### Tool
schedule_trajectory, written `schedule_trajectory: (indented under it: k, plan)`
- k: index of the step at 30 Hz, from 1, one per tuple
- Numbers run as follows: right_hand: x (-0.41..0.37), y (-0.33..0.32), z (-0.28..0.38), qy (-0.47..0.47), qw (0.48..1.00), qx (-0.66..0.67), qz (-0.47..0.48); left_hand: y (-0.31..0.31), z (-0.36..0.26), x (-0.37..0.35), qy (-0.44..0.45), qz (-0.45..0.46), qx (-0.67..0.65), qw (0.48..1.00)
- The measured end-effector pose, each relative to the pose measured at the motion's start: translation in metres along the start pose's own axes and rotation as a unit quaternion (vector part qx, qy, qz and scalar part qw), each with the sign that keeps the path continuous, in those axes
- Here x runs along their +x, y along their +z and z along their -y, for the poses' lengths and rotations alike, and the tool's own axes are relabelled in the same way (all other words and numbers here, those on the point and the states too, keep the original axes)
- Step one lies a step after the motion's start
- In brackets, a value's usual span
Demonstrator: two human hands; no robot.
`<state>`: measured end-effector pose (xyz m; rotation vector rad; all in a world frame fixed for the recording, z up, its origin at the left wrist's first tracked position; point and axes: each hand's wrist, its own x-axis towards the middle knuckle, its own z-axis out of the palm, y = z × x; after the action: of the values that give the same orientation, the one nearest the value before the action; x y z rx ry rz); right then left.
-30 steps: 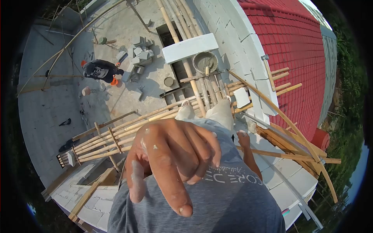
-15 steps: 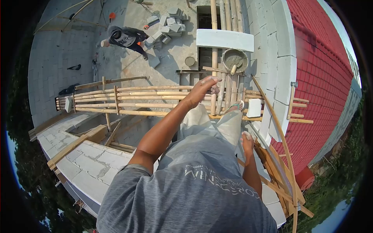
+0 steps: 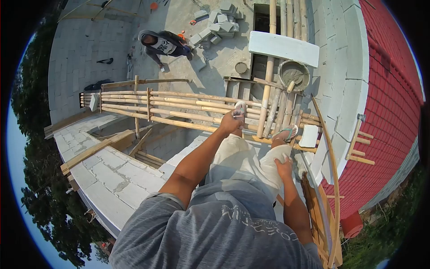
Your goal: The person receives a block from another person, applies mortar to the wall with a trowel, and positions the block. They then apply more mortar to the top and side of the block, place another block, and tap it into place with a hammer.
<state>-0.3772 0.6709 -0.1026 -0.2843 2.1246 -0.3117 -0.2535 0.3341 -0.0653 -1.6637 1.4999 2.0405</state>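
Empty and loosely bent, the fingers of my left hand (image 3: 231, 122) are apart just in front of one sandalled foot (image 3: 240, 107), above the bamboo poles (image 3: 183, 107). My right hand (image 3: 283, 167) rests open against the leg of my light trousers (image 3: 244, 154), fingers spread, holding nothing. My other sandalled foot (image 3: 286, 133) stands on the poles beside a small white block (image 3: 309, 136). Further ahead, a bucket of wet mortar (image 3: 294, 75) has a handled tool (image 3: 291, 86) at its rim.
A long white block (image 3: 284, 48) lies across bamboo poles. Below, a co-worker (image 3: 162, 45) stands near piled blocks (image 3: 219, 27). Block walls (image 3: 112, 177) run left and right. A hammer (image 3: 356, 130) lies by the red roof (image 3: 394, 112); a long wooden strip (image 3: 330, 154) leans at right.
The view has shifted, moving the scene rightward. My left hand is lower, and a second foot shows beyond it. My right hand has come onto my leg. The co-worker's arm now reaches down.
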Motion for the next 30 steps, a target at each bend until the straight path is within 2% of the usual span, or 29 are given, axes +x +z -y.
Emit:
schedule_trajectory:
  k: [1,3,4,6,8,10,14,20,23,28,30]
  plan:
    - [-0.001,-0.001,0.003,0.004,1.000,-0.012,0.003,0.000,0.014,0.010,0.003,-0.004,0.002,1.000]
    - [0.001,0.000,0.005,0.004,1.000,-0.023,0.005,-0.002,0.053,0.038,0.057,-0.061,0.111,0.990]
    - [0.000,0.001,0.005,0.016,1.000,-0.018,0.006,-0.003,0.057,0.045,0.054,-0.036,0.107,0.992]
    - [0.009,0.006,0.009,0.024,1.000,-0.013,0.004,-0.001,0.065,0.060,0.044,-0.049,0.108,0.992]
    - [0.013,0.014,0.012,0.073,0.994,-0.073,0.022,-0.001,0.076,0.070,0.030,-0.061,0.111,0.992]
    - [0.016,0.020,0.019,0.098,0.989,-0.108,0.037,-0.001,0.070,0.069,-0.031,-0.032,-0.049,0.998]
    - [0.027,0.022,0.022,0.131,0.975,-0.168,0.058,0.001,0.058,0.066,-0.051,-0.051,-0.094,0.993]
    - [0.039,0.020,0.012,0.105,0.977,-0.178,0.060,-0.010,0.069,0.083,-0.064,-0.095,-0.100,0.988]
    - [0.042,0.024,0.014,0.124,0.969,-0.208,0.047,-0.022,0.085,0.102,-0.071,-0.079,-0.095,0.990]
    - [0.029,0.013,0.042,0.132,0.967,-0.214,0.047,-0.032,0.100,0.131,-0.079,-0.125,-0.126,0.981]
    - [0.026,0.006,0.054,0.174,0.966,-0.185,0.051,-0.033,0.111,0.147,-0.071,-0.125,-0.140,0.980]
